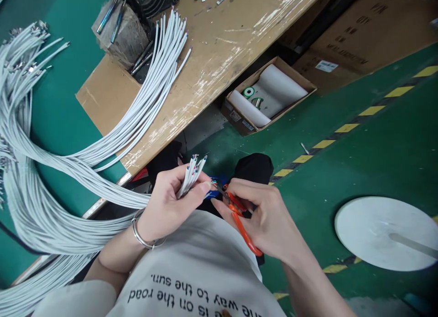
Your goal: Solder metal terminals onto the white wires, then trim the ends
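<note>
My left hand (169,203) is closed around a bunch of white cables (191,175), whose stripped ends with coloured wires point up and right. A silver bangle (145,237) sits on that wrist. My right hand (265,214) grips orange-handled scissors (239,219), and the blade tips touch the cable ends beside my left fingers. The cables trail left from my left hand into a large loop (37,194) on the green bench top.
Another bundle of white cables (160,80) lies over a worn wooden board (222,48). On the green floor stand an open cardboard box (267,96) with rolls, a larger carton (362,29) and a white round disc (383,232). Yellow-black tape (345,127) marks the floor.
</note>
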`<state>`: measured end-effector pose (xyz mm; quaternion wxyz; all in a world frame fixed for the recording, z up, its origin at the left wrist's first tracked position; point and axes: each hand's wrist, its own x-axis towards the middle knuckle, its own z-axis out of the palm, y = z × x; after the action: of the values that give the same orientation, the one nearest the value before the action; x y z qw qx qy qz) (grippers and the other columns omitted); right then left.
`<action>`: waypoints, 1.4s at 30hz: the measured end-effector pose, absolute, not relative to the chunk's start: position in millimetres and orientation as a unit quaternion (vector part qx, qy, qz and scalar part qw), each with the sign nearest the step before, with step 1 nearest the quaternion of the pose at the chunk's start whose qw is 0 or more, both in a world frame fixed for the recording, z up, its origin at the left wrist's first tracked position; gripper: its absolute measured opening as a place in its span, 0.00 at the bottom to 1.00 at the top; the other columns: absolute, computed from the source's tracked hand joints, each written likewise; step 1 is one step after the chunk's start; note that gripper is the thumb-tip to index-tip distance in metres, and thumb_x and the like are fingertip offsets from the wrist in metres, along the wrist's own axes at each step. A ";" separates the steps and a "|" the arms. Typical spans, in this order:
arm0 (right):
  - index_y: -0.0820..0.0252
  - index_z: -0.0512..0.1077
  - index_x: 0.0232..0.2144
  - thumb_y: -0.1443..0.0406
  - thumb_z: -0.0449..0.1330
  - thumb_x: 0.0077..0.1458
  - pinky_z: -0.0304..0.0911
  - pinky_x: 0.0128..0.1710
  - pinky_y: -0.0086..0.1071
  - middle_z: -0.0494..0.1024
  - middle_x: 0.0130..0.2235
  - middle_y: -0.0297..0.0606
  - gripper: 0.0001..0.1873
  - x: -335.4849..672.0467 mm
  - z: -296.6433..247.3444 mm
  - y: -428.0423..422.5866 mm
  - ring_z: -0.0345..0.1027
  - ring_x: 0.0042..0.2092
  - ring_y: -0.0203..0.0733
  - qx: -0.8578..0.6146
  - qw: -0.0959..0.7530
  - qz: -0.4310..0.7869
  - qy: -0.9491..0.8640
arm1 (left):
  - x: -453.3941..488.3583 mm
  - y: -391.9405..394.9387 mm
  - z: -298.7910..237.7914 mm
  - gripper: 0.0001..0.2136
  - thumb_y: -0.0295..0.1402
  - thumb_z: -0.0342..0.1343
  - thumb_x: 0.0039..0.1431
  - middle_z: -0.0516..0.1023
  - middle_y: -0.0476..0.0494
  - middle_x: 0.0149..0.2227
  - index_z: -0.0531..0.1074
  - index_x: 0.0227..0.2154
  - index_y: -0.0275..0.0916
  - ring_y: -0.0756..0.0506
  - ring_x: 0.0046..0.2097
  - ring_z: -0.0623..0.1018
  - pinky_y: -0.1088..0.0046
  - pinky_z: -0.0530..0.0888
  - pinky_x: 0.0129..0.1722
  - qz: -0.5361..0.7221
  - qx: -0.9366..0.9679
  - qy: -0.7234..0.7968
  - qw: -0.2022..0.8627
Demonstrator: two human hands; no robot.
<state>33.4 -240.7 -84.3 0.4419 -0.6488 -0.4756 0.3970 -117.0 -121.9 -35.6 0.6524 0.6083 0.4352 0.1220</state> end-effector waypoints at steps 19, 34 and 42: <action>0.56 0.46 0.20 0.75 0.58 0.53 0.38 0.22 0.31 0.46 0.22 0.25 0.23 19.5 -96.9 -236.7 0.37 0.25 0.31 -0.629 0.491 0.394 -0.456 | -113.8 -121.2 -35.4 0.08 0.35 0.66 0.56 0.74 0.47 0.24 0.79 0.27 0.36 0.49 0.26 0.68 0.73 0.65 0.26 0.107 0.620 0.454 0.631; 0.55 0.56 0.21 0.66 0.65 0.58 0.45 0.20 0.30 0.57 0.22 0.26 0.22 37.8 -107.8 -248.0 0.47 0.23 0.31 -0.706 0.450 0.296 -0.461 | -118.6 -116.7 -33.9 0.09 0.39 0.69 0.57 0.80 0.46 0.27 0.84 0.30 0.37 0.54 0.22 0.58 0.73 0.53 0.20 0.096 0.531 0.466 0.701; 0.56 0.49 0.21 0.75 0.59 0.52 0.40 0.23 0.31 0.50 0.22 0.26 0.22 32.7 -104.3 -243.1 0.41 0.25 0.31 -0.664 0.474 0.269 -0.512 | -119.8 -116.1 -30.4 0.07 0.34 0.67 0.61 0.81 0.47 0.27 0.83 0.29 0.38 0.55 0.22 0.57 0.73 0.54 0.22 0.096 0.526 0.426 0.730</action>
<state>32.7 -243.1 -104.3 0.4738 -0.6643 -0.5116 0.2692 -119.8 -116.1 -30.4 0.7300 0.5262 0.4255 0.0957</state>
